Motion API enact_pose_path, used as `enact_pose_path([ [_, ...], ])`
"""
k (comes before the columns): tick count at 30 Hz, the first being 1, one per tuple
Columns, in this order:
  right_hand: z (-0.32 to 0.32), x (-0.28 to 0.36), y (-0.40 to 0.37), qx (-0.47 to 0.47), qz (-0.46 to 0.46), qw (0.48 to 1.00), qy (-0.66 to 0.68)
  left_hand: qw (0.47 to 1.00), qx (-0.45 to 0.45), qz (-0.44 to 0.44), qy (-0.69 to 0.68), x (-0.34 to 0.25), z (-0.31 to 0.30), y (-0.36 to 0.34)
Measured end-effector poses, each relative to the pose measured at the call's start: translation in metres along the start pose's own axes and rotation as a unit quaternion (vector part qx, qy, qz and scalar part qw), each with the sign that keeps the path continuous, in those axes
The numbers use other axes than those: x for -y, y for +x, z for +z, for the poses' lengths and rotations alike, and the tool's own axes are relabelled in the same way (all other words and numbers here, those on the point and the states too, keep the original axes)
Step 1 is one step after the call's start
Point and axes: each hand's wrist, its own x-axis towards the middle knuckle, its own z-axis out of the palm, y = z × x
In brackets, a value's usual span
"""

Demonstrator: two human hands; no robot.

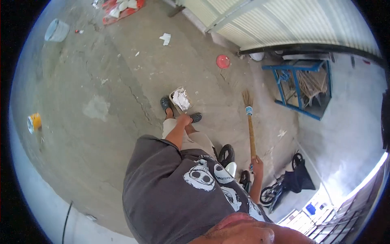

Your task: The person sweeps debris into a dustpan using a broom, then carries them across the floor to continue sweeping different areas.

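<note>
A shallow pan [176, 106] filled with white debris sits low between my dark shoes. My left hand [185, 119] is closed at the near edge of the pan, but its fingers are small and partly hidden. Out to the right, my right hand [256, 163] grips the handle of a long stick broom [251, 136]. The broom's bristles point away from me and are at the floor, right of the pan.
A blue-framed rack [300, 87] with sticks stands at the right, near a red lid [223, 61]. Wheels [226, 155] are close beside my legs. At the left are a pale bucket [57, 30] and a yellow can [34, 123]. White scraps [165, 39] lie ahead.
</note>
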Motion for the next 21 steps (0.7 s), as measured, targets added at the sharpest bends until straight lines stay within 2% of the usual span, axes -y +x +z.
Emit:
enact_pose_path([
  [1, 0.0, 0.01, -0.007, 0.031, 0.011, 0.996, 0.083, 0.989, -0.046, 0.078, 0.113, 0.017, 0.006, 0.013],
  [2, 0.002, 0.025, -0.013, 0.031, 0.005, 0.996, 0.078, 0.957, -0.092, 0.155, 0.228, 0.03, 0.006, 0.021],
  [6, 0.022, 0.077, -0.028, 0.093, 0.031, 0.982, 0.163, 0.95, -0.063, 0.166, 0.257, 0.047, -0.065, -0.012],
  [8, 0.036, 0.104, -0.026, 0.13, 0.028, 0.972, 0.195, 0.944, -0.112, 0.191, 0.245, 0.072, -0.08, -0.018],
  [10, 0.05, 0.133, -0.024, 0.151, 0.025, 0.966, 0.206, 0.963, -0.081, 0.164, 0.2, 0.095, -0.081, -0.003],
  [13, 0.06, 0.186, -0.018, 0.154, 0.027, 0.974, 0.165, 0.979, -0.109, 0.132, 0.107, 0.109, -0.094, 0.006],
  [15, 0.059, 0.23, -0.012, 0.199, -0.038, 0.965, 0.169, 0.975, -0.156, 0.149, 0.053, 0.122, -0.098, 0.021],
  [16, 0.064, 0.252, -0.011, 0.205, -0.041, 0.965, 0.161, 0.975, -0.161, 0.143, 0.046, 0.128, -0.101, 0.021],
  [19, 0.069, 0.313, 0.005, 0.212, -0.087, 0.966, 0.118, 0.98, -0.181, 0.08, -0.033, 0.113, -0.131, -0.002],
  [21, 0.087, 0.348, 0.019, 0.2, -0.159, 0.966, 0.039, 0.94, -0.227, -0.023, -0.255, 0.108, -0.151, -0.017],
])
